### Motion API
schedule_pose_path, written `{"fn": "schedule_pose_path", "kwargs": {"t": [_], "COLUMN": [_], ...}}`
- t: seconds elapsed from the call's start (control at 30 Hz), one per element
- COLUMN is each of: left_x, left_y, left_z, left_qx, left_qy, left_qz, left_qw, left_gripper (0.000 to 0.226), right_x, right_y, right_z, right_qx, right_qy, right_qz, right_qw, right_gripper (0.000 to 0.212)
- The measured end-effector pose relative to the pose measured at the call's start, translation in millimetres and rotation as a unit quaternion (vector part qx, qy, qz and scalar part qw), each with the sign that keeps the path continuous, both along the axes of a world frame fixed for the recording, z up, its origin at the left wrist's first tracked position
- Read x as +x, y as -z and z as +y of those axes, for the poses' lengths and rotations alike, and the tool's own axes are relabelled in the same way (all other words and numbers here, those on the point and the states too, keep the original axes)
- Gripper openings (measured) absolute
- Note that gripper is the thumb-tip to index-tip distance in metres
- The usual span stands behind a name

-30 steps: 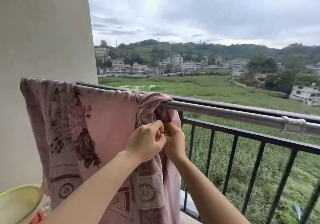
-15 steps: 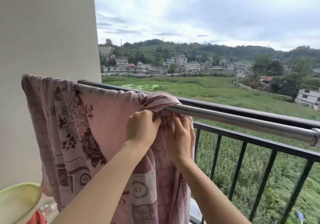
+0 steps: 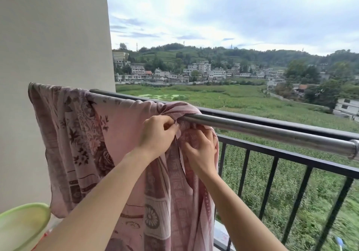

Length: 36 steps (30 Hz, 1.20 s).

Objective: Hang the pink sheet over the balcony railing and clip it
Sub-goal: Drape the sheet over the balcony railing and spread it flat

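The pink sheet [image 3: 81, 134], printed with dark flowers, hangs over the steel rail [image 3: 262, 129] at the balcony's left end, beside the wall. Its right edge is bunched and wrapped round the rail. My left hand [image 3: 155, 134] pinches that bunched edge just under the rail. My right hand [image 3: 202, 151] grips the cloth a little lower and to the right, fingers curled into the folds. No clip shows in either hand.
A black railing [image 3: 291, 157] with vertical bars runs behind and below the steel rail. A pale wall [image 3: 54, 37] closes the left side. A light green plastic basin [image 3: 21, 225] sits at the lower left. Fields and houses lie beyond.
Both hands have moved up from a spot below the rail to the bunched edge right at it. The view has shifted right and downward a little.
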State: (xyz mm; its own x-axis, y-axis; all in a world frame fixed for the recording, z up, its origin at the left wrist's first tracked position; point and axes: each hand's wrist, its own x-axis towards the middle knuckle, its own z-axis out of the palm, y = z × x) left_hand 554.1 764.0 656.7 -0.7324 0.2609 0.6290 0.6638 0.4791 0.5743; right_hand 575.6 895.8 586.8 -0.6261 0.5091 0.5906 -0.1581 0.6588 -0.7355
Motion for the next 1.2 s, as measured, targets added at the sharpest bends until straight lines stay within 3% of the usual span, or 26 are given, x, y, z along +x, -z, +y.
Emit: {"fn": "schedule_pose_path", "kwargs": {"t": [0.2,0.23,0.3,0.37,0.47,0.57,0.7,0.8,1.07,1.2], "left_x": [22.7,25.8,32.0,33.7,29.3,31.0,59.9,90.5,211.2,275.5], "left_y": [-45.6,-51.8,-60.5,-65.8,-63.4,-56.2,-57.4,-65.4,-64.8,-55.9], "left_z": [-36.8,-38.1,-37.1,-36.0,-33.1,-23.1,12.4,46.9,146.1,204.5], "left_qx": [0.05,0.068,0.088,0.091,0.104,0.1,0.085,0.1,0.073,0.118], "left_qy": [0.174,0.208,0.27,0.274,0.223,0.194,0.24,0.265,0.379,0.394], "left_qz": [-0.11,-0.137,-0.181,-0.189,-0.156,-0.136,-0.11,-0.089,-0.071,-0.08], "left_qw": [0.977,0.966,0.942,0.939,0.957,0.966,0.961,0.955,0.92,0.908], "left_gripper": [0.036,0.036,0.038,0.03,0.027,0.028,0.026,0.026,0.027,0.023], "right_x": [-0.7,-5.2,-12.4,-12.0,14.4,49.8,93.8,122.6,223.6,289.1], "right_y": [-11.6,-14.2,-18.7,-19.8,-16.2,-17.0,-28.2,-25.5,-22.0,-20.7], "right_z": [-5.2,-8.0,-9.1,-0.1,24.2,59.0,105.5,126.5,213.0,269.6], "right_qx": [0.039,0.025,-0.009,-0.075,-0.241,-0.345,-0.378,-0.378,-0.427,-0.42], "right_qy": [0.015,0.025,0.037,-0.008,-0.141,-0.205,-0.139,-0.114,-0.017,0.013], "right_qz": [-0.032,-0.041,-0.034,0.02,0.066,0.086,0.146,0.158,0.198,0.199], "right_qw": [0.999,0.999,0.999,0.997,0.958,0.912,0.904,0.905,0.882,0.885], "right_gripper": [0.053,0.053,0.034,0.013,0.016,0.017,0.022,0.007,0.018,0.019]}}
